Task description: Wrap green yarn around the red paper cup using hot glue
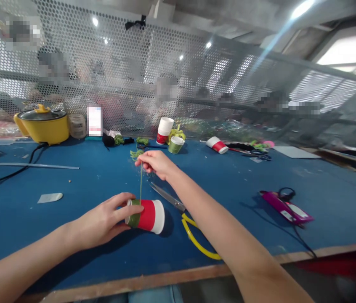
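Observation:
My left hand (108, 216) grips a paper cup (149, 215) by its narrow end, holding it on its side just over the blue table. A red band circles the cup's middle, a white rim faces right, and green yarn is wrapped around the end under my fingers. Above it, my right hand (155, 163) pinches a strand of green yarn (141, 181) that runs taut and nearly upright down to the cup. Scissors (193, 235) with yellow handles lie right of the cup, blades apart, partly covered by my right forearm.
A purple device (287, 208) with a cord lies at the right. Along the back stand a yellow electric pot (47, 128), a phone (94, 121), stacked white cups (164, 130), a green-wrapped cup (176, 144) and a red-banded cup (217, 145). Perforated metal mesh (118, 84) rises behind.

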Demonstrator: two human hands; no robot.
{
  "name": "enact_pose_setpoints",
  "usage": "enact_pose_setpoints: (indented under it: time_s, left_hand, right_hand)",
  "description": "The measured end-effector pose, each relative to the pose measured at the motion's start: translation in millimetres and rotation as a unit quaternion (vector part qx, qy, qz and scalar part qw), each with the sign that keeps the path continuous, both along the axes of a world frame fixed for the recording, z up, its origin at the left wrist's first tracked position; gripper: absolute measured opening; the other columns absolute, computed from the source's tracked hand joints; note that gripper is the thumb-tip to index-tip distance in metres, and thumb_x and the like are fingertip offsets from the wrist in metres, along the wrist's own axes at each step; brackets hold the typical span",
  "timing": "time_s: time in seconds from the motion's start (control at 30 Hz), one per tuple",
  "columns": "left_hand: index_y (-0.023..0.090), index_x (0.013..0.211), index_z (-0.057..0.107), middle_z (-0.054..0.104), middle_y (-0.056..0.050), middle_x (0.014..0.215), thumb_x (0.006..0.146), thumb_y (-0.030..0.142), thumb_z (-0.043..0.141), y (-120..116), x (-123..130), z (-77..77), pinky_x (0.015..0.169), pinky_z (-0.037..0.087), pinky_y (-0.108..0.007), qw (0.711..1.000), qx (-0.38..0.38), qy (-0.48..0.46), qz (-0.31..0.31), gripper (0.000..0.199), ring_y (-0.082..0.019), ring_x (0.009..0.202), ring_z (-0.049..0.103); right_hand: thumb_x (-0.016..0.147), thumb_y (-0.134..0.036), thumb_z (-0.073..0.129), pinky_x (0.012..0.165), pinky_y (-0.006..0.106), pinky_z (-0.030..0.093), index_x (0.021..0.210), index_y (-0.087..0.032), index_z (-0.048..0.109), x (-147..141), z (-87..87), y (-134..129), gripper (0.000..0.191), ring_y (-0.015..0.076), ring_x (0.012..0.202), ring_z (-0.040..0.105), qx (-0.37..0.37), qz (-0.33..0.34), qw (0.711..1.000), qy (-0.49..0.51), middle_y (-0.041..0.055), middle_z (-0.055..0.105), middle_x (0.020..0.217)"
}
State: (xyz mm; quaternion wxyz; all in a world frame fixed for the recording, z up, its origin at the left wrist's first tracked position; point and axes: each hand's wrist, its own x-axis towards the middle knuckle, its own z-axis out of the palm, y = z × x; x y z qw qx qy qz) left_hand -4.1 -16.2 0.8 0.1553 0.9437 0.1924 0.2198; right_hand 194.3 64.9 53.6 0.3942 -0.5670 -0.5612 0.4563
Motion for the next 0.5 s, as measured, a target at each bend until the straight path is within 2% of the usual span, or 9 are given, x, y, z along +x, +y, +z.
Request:
enact_pose_setpoints:
  time_s: [0.1,0.3,0.4,0.5]
  left_hand:
    - [0.024,0.123,0.039,0.042,-0.012,0.125,0.08,0.005,0.053,-1,1,0.0,0.087,0.051,-0.037,1.0,0.001,-0.003,-0.006,0.05,-0.024,0.104,0.054]
    - [0.024,0.123,0.042,0.045,-0.012,0.124,0.081,0.008,0.053,-4,4,3.9,0.088,0.05,-0.037,0.999,-0.018,0.004,-0.026,0.046,-0.024,0.105,0.054]
    - [0.024,0.124,0.041,0.044,-0.012,0.125,0.082,0.01,0.054,-6,6,6.0,0.087,0.051,-0.036,0.999,-0.02,0.009,-0.035,0.046,-0.025,0.105,0.054]
    - [0.026,0.124,0.04,0.044,-0.011,0.126,0.081,0.01,0.054,-6,7,5.9,0.086,0.051,-0.035,0.999,-0.03,0.012,-0.035,0.048,-0.024,0.104,0.054]
  right_hand:
    - [0.079,-0.008,0.05,0.033,0.015,0.027,0.056,-0.013,0.054,4,12.9,31,0.024,0.003,0.036,0.038,-0.001,-0.018,1.0,-0.012,0.002,0.06,0.053]
    - [0.075,-0.004,0.055,0.033,0.016,0.029,0.052,-0.014,0.05,0,25.9,88,0.026,0.0037,0.033,0.037,0.006,-0.049,0.996,-0.075,-0.0009,0.052,0.041]
    - [0.078,-0.005,0.052,0.035,0.015,0.032,0.055,-0.014,0.051,-8,33.6,106,0.025,0.0028,0.033,0.038,0.034,-0.06,0.991,-0.111,-0.0022,0.051,0.041]
    - [0.081,-0.008,0.051,0.042,0.015,0.04,0.059,-0.013,0.054,-17,39.1,114,0.023,0.0033,0.036,0.044,0.049,-0.043,0.986,-0.155,-0.0019,0.054,0.043]
